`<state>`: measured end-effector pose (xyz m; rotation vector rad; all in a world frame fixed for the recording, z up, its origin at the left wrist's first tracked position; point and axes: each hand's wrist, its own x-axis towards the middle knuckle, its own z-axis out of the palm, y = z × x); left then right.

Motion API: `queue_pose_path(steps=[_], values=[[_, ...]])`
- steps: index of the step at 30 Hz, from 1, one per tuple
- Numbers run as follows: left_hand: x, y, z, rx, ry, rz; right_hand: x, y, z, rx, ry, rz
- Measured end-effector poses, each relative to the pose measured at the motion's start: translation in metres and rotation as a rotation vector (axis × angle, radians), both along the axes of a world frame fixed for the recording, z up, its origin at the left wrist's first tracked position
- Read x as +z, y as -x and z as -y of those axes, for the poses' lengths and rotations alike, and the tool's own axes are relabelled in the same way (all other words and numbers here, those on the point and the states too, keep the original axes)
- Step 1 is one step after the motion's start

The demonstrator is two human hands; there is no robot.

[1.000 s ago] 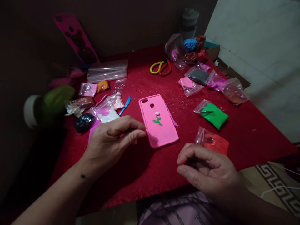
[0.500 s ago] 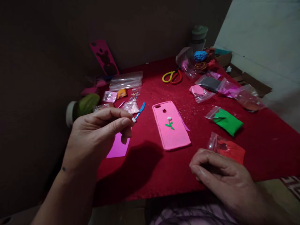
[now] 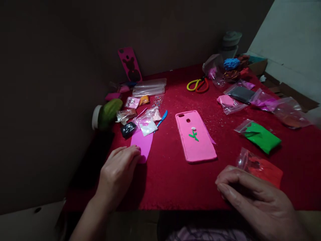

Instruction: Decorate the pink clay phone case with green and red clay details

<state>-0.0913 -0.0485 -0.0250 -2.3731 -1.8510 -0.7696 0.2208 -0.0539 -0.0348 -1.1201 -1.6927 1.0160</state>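
The pink phone case lies flat on the red cloth, bearing a green clay stem with leaves and a small white clay blob at its top. My left hand is low over the near end of a purple sheet, fingers curled together; whatever they hold is hidden beneath them. To the right of the case, my right hand is closed in a pinch beside a bag of red clay. I cannot make out anything between its fingertips.
Small clay bags, one with white clay, lie beyond my left hand near a blue plastic knife. Scissors rest farther back. A bag of green clay sits at right. A green jar lies at the left edge.
My left hand, which was raised with a small white piece pinched in its fingertips, has dropped to the purple sheet. The right hand keeps its pinch. The view has shifted left.
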Motion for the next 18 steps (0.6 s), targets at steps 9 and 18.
queue_pose_path(steps=[9,18], values=[[-0.007,-0.027,0.013,-0.061,-0.092,-0.022,-0.002,-0.002,0.0,-0.023,-0.065,0.056],[0.023,-0.024,0.011,0.197,0.212,0.546,-0.009,-0.003,0.003,-0.057,-0.067,0.051]])
